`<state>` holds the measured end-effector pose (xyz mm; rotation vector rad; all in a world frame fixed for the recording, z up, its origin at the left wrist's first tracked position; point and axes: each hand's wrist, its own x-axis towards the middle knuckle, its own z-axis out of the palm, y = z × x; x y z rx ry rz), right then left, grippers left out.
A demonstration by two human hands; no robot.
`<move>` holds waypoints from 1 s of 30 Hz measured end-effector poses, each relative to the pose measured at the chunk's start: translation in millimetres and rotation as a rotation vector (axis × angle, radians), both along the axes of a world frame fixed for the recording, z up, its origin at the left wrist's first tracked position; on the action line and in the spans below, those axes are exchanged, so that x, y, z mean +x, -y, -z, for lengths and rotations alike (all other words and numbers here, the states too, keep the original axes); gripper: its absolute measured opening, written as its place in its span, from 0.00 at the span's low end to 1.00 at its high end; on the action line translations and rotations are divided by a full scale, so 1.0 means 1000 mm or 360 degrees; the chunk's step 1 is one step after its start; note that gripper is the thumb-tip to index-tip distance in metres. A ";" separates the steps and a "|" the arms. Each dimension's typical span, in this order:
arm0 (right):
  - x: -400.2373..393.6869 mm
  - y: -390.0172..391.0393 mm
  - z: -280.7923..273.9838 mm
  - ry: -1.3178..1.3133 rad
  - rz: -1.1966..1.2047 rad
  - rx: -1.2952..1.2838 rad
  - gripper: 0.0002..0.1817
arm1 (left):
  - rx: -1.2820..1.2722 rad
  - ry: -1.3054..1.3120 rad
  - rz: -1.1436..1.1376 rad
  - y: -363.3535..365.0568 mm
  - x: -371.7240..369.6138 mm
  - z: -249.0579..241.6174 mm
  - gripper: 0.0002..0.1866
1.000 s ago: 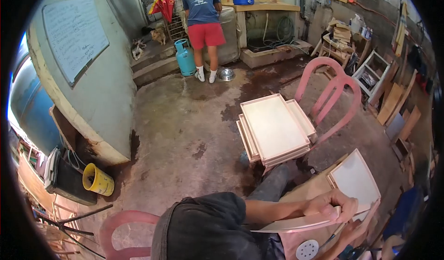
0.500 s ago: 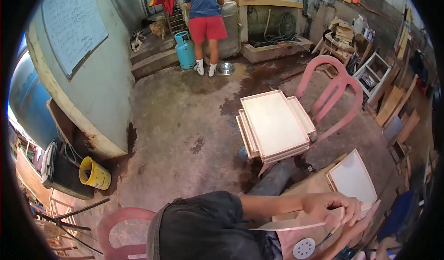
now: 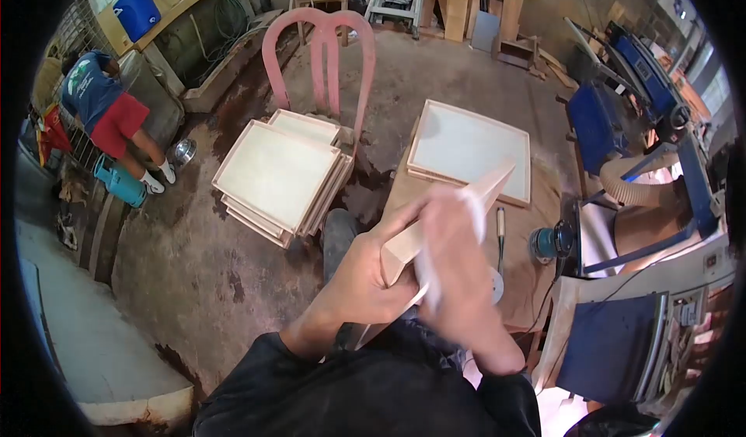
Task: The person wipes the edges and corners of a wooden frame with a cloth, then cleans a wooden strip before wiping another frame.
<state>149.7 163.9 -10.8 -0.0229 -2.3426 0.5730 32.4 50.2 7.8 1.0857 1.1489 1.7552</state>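
My left hand (image 3: 361,278) is wrapped round the near end of a pale, tapered wooden piece (image 3: 400,250) that points away from me. My right hand (image 3: 458,262), smeared by motion, is closed over the piece's middle with a thin white sheet (image 3: 430,270), which looks like sandpaper, pressed against the wood. Just right of this hand, a round sanding disc (image 3: 496,286) lies partly hidden on the workbench (image 3: 536,204). Beyond it rests a slim tool with a wooden handle (image 3: 500,223). A white-faced wooden tray (image 3: 470,146) lies at the bench's far end.
Left of the bench, a stack of framed trays (image 3: 276,173) sits in front of a red plastic chair (image 3: 322,56). A teal power sander (image 3: 550,242) stands at the bench's right edge. Blue machinery (image 3: 606,130) is further right. Another person (image 3: 109,99) bends over at the far left.
My view has swung right, bringing bench and machinery into the middle and right. My hands now hold the wooden piece in front of me, the right one moving fast with the white sheet.
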 end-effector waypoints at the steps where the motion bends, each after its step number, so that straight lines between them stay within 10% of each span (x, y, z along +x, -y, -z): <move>1: 0.003 0.010 -0.007 -0.0046 -0.0062 0.0066 0.36 | -0.0012 -0.0356 -0.0025 0.001 -0.005 -0.008 0.37; 14: 0.011 -0.017 0.031 -0.0143 0.0042 -0.0068 0.38 | 0.0256 0.0282 0.0229 -0.007 0.004 0.017 0.51; 20: -0.005 -0.019 0.032 -0.0019 0.0488 0.0038 0.31 | 0.0211 -0.0766 -0.0218 -0.014 -0.009 0.048 0.57; 25: 0.001 0.020 -0.003 -0.0218 -0.0063 0.0448 0.31 | 0.0221 -0.0621 -0.0119 -0.008 -0.003 0.038 0.58; 30: 0.013 -0.011 0.011 0.0049 0.0242 0.0225 0.32 | 0.0353 -0.0633 -0.0195 -0.013 -0.002 0.044 0.54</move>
